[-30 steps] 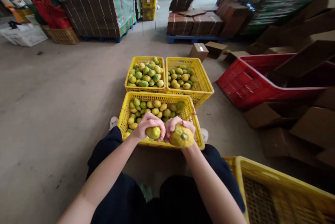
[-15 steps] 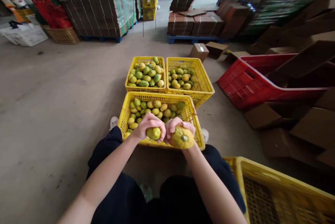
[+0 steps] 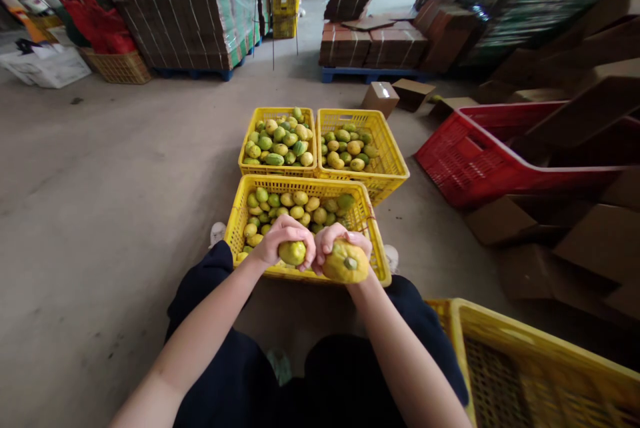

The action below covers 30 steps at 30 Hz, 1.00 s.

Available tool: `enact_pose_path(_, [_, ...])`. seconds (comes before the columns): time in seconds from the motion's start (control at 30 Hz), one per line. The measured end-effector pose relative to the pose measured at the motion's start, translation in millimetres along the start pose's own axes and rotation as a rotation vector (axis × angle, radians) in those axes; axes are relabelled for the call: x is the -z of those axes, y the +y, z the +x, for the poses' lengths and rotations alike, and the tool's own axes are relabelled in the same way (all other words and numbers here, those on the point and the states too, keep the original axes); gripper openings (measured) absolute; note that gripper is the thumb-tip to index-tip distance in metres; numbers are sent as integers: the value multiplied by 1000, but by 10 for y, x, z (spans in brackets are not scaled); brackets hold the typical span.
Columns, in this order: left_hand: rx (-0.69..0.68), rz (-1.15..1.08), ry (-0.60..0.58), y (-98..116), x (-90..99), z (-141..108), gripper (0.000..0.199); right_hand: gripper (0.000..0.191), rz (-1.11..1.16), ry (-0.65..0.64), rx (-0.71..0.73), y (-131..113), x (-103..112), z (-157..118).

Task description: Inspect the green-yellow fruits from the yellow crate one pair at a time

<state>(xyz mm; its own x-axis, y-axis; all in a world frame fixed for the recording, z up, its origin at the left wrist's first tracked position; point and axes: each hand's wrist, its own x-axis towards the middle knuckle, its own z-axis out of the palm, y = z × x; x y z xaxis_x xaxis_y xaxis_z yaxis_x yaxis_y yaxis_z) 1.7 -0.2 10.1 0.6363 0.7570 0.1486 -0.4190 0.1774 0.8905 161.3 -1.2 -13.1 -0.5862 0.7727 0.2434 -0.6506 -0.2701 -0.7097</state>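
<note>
My left hand (image 3: pixel 289 241) is wrapped round a small yellow-green papaya (image 3: pixel 293 253). Beside it, my right hand (image 3: pixel 344 241) grips a larger yellow papaya (image 3: pixel 346 261) with its stem end facing me. The hands are close together, fingers nearly touching, over the near edge of a yellow crate (image 3: pixel 367 218). Many green and yellow papayas (image 3: pixel 297 212) lie in that crate below my hands; part of them is hidden by my hands.
Two more yellow crates of fruit, one left (image 3: pixel 245 148) and one right (image 3: pixel 395 155), stand just beyond. Another yellow crate (image 3: pixel 455 328) is at my lower right. A red crate (image 3: pixel 465 155) and cardboard boxes (image 3: pixel 595 248) lie to the right. Stacked cardboard (image 3: pixel 373 48) sits on a pallet behind.
Almost nothing differs. Both hands keep their hold on the papayas, and the view has shifted only very slightly.
</note>
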Motion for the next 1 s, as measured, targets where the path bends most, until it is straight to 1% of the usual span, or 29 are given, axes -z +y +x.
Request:
enact_pose_path(0.17, [-18,-34,-10,-20,12,-3,35,34,20,-47,32,26,23,-16])
enact_pose_path(0.27, [-14,-43,12,-28,16,4,35,34,28,-50,39,38,38,-19])
enact_pose_path(0.47, [-6,-94,40,-42,38,43,36,35,38,15,21,51,38,-3])
enact_pose_path(0.6, [32,-96,59,-30,23,56,36,34,51,38,17,30,-1,-1])
enact_pose_path(0.67, [57,-121,91,-19,8,69,35,33,59,81,-1,15,-12,1])
enact_pose_path(0.73, [98,-175,167,-10,-1,96,34,33,80,160,-33,1,-7,15])
enact_pose_path(0.8, [165,-270,317,-3,3,132,33,33,129,287,-85,-8,12,46])
enact_pose_path(0.93, [284,-591,696,4,39,185,33,27,289,650,-161,2,54,137])
enact_pose_path(1.0, [288,-705,814,7,53,194,35,24,355,814,-164,21,65,168])
